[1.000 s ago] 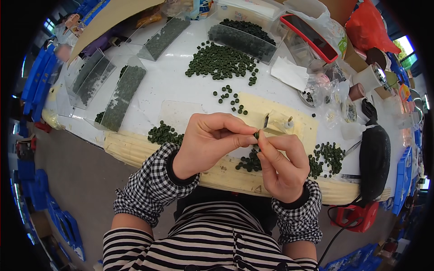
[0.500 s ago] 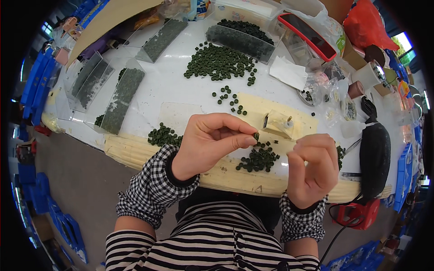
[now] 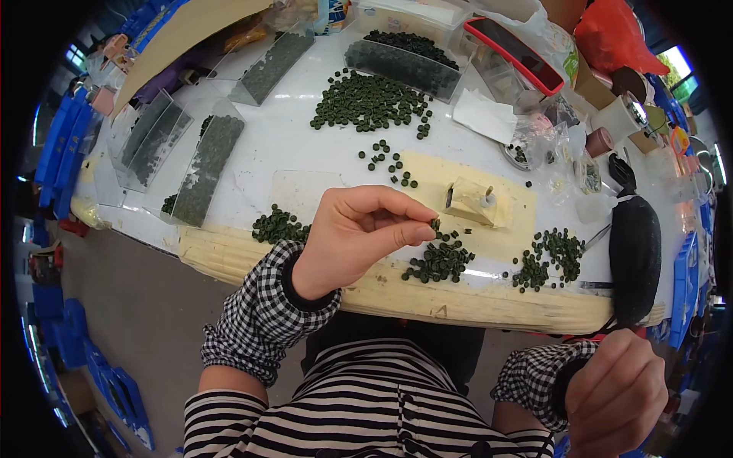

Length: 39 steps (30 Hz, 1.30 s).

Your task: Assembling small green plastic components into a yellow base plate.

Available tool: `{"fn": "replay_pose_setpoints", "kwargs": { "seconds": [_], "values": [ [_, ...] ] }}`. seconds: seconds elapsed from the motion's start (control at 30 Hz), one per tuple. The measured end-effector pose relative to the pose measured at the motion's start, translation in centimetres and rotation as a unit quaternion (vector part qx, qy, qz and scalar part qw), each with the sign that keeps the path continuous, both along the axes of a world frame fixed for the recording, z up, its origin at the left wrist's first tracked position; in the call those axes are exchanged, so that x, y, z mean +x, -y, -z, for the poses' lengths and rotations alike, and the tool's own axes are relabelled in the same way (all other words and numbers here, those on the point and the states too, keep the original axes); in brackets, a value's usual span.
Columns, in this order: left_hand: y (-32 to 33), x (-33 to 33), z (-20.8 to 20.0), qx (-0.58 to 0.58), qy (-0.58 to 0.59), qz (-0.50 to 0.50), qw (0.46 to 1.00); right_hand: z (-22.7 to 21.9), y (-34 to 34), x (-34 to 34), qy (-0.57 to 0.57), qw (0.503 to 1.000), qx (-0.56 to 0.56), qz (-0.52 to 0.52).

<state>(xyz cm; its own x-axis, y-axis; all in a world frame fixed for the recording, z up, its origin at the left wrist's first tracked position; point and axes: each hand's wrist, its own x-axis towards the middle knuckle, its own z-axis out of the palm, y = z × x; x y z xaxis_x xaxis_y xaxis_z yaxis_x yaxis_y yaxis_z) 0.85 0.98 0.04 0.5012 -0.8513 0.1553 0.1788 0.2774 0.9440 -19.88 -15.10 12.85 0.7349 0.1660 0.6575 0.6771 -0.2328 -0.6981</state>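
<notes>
Between thumb and forefinger, my left hand (image 3: 359,233) pinches a small dark green round piece (image 3: 436,225) above the front of the table. Just below it lies a small heap of like dark green pieces (image 3: 439,261). Beyond my fingertips stands a small cream block with an upright metal pin (image 3: 475,202), on a cream sheet (image 3: 427,172). My right hand (image 3: 617,393) is off the table's front edge at the lower right, its fingers curled closed. What those fingers hold, if anything, is hidden.
More green pieces form a big pile (image 3: 366,103) and a right-hand heap (image 3: 550,259). Clear boxes (image 3: 206,172) of them stand left. A red-cased phone (image 3: 515,53), white paper (image 3: 485,116) and a black padded object (image 3: 635,259) are right. The table has a wrapped front edge (image 3: 397,298).
My right hand has moved from beside the left hand, down and right past the table's edge, uncovering the right-hand heap. My left hand stays nearly in place with its piece.
</notes>
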Motion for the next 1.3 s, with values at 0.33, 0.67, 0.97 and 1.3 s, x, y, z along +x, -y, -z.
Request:
{"fn": "replay_pose_setpoints", "kwargs": {
  "seconds": [0.33,0.67,0.97,1.3],
  "values": [
    [-0.3,-0.3,0.4,-0.002,-0.012,0.010,1.000,-0.9,-0.2,0.2,-0.014,0.999,-0.034,-0.020],
    [-0.3,-0.4,0.2,0.002,-0.019,0.021,1.000,-1.3,-0.3,-1.3,-0.006,0.998,-0.055,0.003],
    [-0.4,-0.4,0.5,-0.014,-0.001,0.001,1.000,-0.6,-0.3,-1.7,0.003,0.999,-0.034,-0.010],
    [-0.4,-0.6,0.3,0.006,0.008,0.001,1.000,10.7,-3.5,4.7,-0.106,0.915,-0.036,0.388]
  ]
}}
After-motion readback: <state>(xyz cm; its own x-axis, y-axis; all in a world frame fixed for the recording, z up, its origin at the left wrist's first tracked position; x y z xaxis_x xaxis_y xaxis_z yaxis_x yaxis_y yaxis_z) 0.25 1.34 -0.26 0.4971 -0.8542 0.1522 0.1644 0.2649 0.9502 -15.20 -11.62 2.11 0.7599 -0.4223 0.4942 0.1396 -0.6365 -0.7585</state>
